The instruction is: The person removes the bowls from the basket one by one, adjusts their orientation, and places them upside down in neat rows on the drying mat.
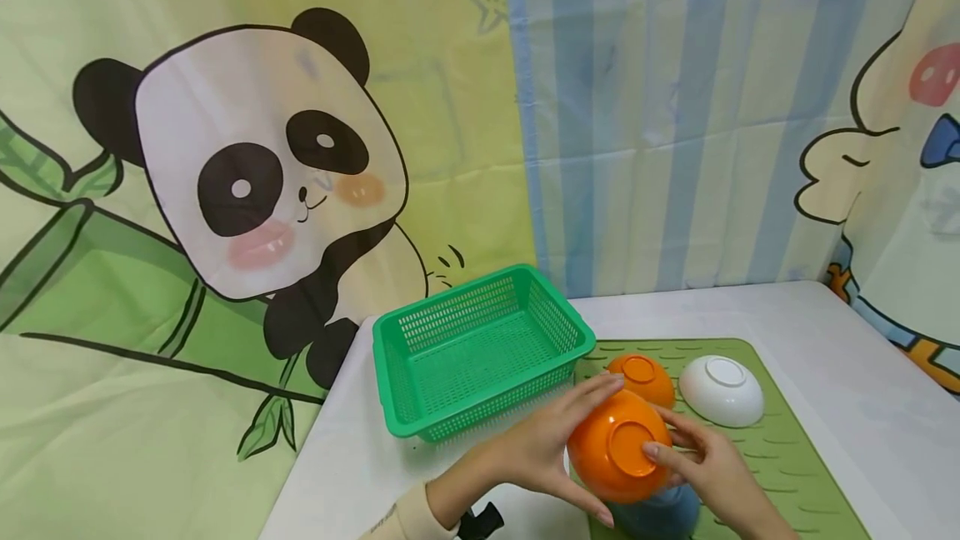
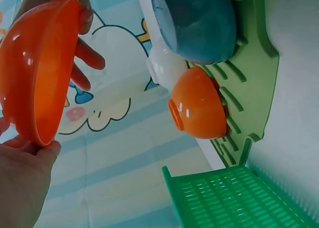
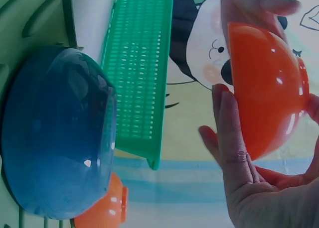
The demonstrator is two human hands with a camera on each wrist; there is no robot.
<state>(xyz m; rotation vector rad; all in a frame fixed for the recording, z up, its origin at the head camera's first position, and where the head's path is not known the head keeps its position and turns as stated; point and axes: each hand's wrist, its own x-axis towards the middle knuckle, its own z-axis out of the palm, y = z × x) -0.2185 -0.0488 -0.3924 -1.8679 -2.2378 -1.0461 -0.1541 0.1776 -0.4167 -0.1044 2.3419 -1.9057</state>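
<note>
An orange bowl (image 1: 611, 461) is held up above the mat, tilted, its round foot facing the head camera. My right hand (image 1: 708, 465) grips it, the thumb by the foot and the fingers around toward the rim. On the bowl's other side, my left hand (image 1: 536, 448) has its fingers spread and touches the edge; its thumb (image 3: 286, 5) stands clear in the right wrist view. Below the held bowl, a blue bowl (image 3: 55, 133) sits upside down on the green mat (image 1: 798, 461). A smaller orange bowl (image 1: 652, 377) and a white bowl (image 1: 723, 390) lie upside down behind it.
A green plastic basket (image 1: 480, 357) with mesh sides stands to the left of the mat, nothing visible inside. Both stand on a white-covered table (image 1: 795, 323). A printed curtain (image 1: 615, 107) with a panda hangs right behind the table's far edge.
</note>
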